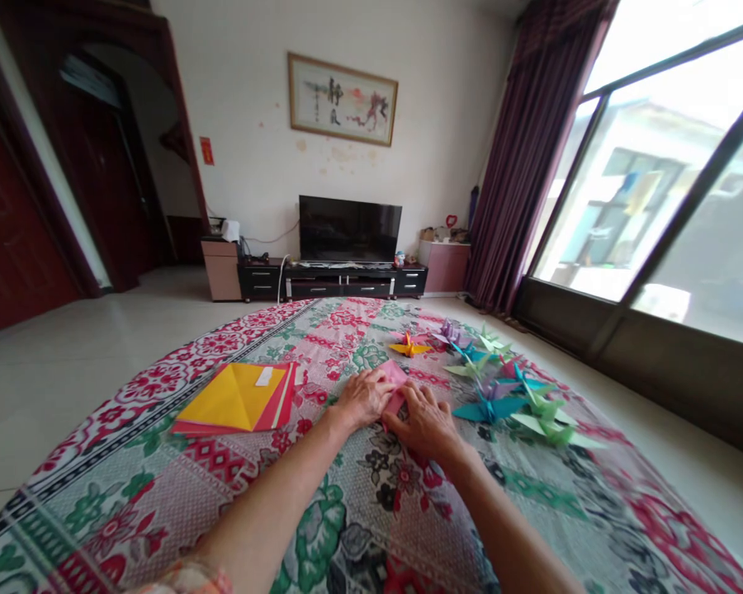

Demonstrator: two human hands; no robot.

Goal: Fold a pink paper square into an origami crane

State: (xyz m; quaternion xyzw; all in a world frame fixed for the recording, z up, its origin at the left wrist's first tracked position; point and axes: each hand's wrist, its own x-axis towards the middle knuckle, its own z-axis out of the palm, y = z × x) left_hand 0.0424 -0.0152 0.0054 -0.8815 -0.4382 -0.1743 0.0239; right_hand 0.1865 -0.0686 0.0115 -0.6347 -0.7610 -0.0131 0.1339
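Observation:
A folded piece of pink origami paper (pixel 395 374) lies on the patterned cloth in front of me, between my two hands. My left hand (pixel 366 398) has its fingers closed on the paper's left side. From the right, my right hand (pixel 426 421) presses on the paper with bent fingers, its thumb near the lower edge. Fingers cover much of the paper, so its full shape is hidden. Just beyond my hands sits an orange paper crane (pixel 410 346). Right of my right hand stands a blue paper crane (pixel 490 407).
Several more cranes, including a green paper crane (pixel 550 425) and a purple paper crane (pixel 451 332), cluster at the right. At the left lies a stack of square paper (pixel 235 398), yellow on top. The floral tablecloth (pixel 322 528) covers the surface. A television (pixel 350 229) stands beyond.

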